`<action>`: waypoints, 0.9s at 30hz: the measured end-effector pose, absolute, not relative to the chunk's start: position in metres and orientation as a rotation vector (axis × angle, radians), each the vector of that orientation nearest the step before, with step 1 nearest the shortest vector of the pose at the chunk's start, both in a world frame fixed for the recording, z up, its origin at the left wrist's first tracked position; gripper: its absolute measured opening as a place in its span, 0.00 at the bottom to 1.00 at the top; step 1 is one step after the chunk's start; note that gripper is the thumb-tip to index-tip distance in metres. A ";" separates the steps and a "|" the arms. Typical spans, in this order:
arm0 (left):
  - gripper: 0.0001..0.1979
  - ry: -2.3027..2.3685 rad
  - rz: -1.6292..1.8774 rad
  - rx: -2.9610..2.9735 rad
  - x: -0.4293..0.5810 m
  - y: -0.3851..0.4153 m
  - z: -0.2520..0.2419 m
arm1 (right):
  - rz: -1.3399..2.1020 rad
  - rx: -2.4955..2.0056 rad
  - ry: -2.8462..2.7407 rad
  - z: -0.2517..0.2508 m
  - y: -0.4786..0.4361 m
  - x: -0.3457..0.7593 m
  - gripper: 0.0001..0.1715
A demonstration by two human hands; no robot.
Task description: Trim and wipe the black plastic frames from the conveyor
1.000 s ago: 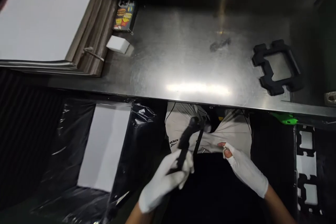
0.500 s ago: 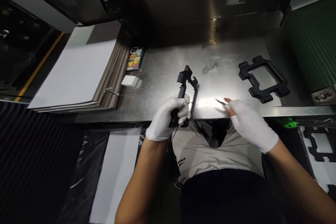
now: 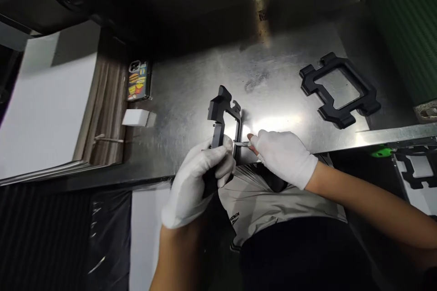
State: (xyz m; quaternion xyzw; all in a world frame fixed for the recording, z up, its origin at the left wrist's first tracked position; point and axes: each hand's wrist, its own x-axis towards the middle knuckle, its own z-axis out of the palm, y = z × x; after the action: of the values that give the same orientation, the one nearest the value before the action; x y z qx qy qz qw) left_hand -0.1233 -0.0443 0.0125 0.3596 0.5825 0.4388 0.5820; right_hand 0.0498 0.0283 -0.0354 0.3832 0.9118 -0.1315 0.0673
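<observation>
My gloved left hand [image 3: 201,173] is closed around the lower end of a black plastic frame [image 3: 218,113], held tilted up over the front edge of the bench. My right hand [image 3: 283,154], in a white glove with bare fingertips, pinches a small blade [image 3: 241,144]. The blade's tip reaches the inner side of the frame, close to my left fingers; whether it touches is hard to see. A second black frame [image 3: 327,100] lies flat on the metal bench [image 3: 191,82] to the right.
At the left stands a tied stack of white sheets [image 3: 68,100]. Beside it lie a phone in a patterned case [image 3: 138,82] and a white block [image 3: 135,117]. A green ribbed panel [image 3: 406,32] rises at the right. Another black frame [image 3: 418,166] sits below the bench edge.
My right hand has moved left, bringing the blade from open air to the frame. The view has shifted, and the held frame now looks closer and turned a little.
</observation>
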 end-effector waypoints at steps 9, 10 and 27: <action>0.14 1.352 1.053 0.771 -0.123 -0.044 0.012 | -0.274 1.616 2.659 -0.035 0.046 0.062 0.25; 0.14 1.328 1.075 0.759 -0.125 -0.045 0.010 | -0.282 1.648 2.635 -0.035 0.048 0.064 0.25; 0.12 0.232 1.548 0.523 -0.139 -0.170 -0.052 | -2.572 1.133 2.143 -0.070 -0.058 0.044 0.29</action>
State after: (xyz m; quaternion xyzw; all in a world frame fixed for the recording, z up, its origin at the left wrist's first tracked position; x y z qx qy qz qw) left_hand -0.1390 -0.1702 -0.0515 0.2328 0.1033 0.6892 0.6784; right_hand 0.0445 -0.0583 -0.0702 0.3143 0.5948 -0.7137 -0.1951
